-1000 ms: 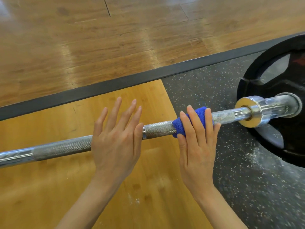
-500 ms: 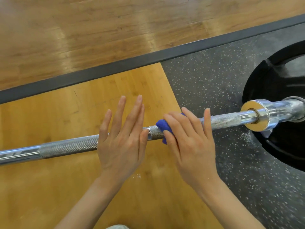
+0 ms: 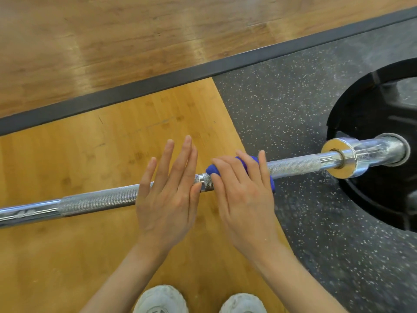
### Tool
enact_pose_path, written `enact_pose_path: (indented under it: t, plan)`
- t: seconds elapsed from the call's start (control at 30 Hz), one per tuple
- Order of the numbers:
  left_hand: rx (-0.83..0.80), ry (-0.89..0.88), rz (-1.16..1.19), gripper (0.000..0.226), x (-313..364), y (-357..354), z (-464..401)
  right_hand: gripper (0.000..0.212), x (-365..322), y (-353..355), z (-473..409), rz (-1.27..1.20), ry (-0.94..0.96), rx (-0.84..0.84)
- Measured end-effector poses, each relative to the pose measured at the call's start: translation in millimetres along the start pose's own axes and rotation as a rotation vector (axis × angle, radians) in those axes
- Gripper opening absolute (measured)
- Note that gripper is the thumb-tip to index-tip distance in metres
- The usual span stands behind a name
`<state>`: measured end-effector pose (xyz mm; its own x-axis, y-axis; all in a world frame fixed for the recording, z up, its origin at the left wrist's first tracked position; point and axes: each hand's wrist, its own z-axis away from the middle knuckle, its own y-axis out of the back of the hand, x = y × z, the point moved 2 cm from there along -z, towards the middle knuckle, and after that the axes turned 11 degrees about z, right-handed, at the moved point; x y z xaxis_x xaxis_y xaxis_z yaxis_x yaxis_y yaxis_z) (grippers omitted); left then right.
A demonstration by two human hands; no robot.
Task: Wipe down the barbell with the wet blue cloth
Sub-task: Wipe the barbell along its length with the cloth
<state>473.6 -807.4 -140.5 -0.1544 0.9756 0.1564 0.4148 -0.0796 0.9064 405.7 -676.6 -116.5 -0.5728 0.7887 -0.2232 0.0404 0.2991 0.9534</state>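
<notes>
The steel barbell (image 3: 99, 199) lies across the floor from left to right, its sleeve (image 3: 370, 152) going into a black weight plate (image 3: 372, 109) at the right. The blue cloth (image 3: 211, 170) is wrapped on the knurled shaft near the middle. My right hand (image 3: 243, 195) lies over the cloth and presses it onto the bar, so only its ends show. My left hand (image 3: 168, 197) rests flat on the bar just left of it, fingers straight and pointing away from me.
The bar lies over a yellow wooden platform (image 3: 67, 154) and speckled black rubber flooring (image 3: 282, 109). A dark border strip (image 3: 158, 86) separates these from the brown wood floor beyond. My two white shoes (image 3: 162, 299) stand at the bottom edge.
My right hand has slid the blue cloth left along the bar, from near the collar to just beside my left hand. My left hand has stayed in place. The view has tilted down.
</notes>
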Motion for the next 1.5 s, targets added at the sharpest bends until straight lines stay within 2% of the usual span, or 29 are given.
enact_pose_path:
  t: [0.07,0.2,0.3,0.43,0.53,0.63,0.73,0.8,0.87,1.03,1.13,1.23,1.33,1.5]
  plan:
    - [-0.016,0.005,0.034,0.051,1,2,2,0.040,17,4,0,0.073,0.035,-0.005]
    - [-0.029,0.019,0.087,0.049,6,4,6,0.040,15,10,0,0.028,-0.129,-0.005]
    - [-0.040,0.016,0.128,0.048,8,7,12,0.034,-8,4,17,-0.020,-0.061,-0.019]
    - [-0.060,0.019,0.140,0.048,14,12,22,0.035,3,7,30,0.035,-0.038,0.020]
    - [-0.074,0.019,0.130,0.050,18,14,31,0.035,-16,4,22,0.067,-0.036,-0.067]
    - [-0.092,0.003,0.112,0.052,21,17,41,0.040,0,12,28,0.111,0.043,-0.078]
    - [-0.125,0.009,0.117,0.053,27,21,48,0.041,16,23,34,0.145,-0.043,-0.040]
    - [-0.146,0.012,0.116,0.054,28,23,50,0.041,-3,16,30,0.161,-0.053,-0.081]
    - [-0.164,0.015,0.124,0.054,30,25,53,0.042,-11,10,26,0.197,0.033,-0.103]
    - [-0.210,0.043,0.224,0.055,34,34,56,0.055,8,13,19,0.235,0.032,-0.226]
    - [-0.230,0.077,0.311,0.055,35,41,55,0.044,-4,10,27,0.202,0.126,-0.137]
    - [-0.253,0.086,0.317,0.055,32,43,41,0.046,27,17,30,0.207,0.065,-0.114]
    - [-0.298,0.089,0.235,0.057,27,35,24,0.039,33,21,35,0.196,-0.033,-0.050]
    - [-0.351,0.003,0.155,0.059,31,33,37,0.053,25,22,59,0.149,-0.048,-0.035]
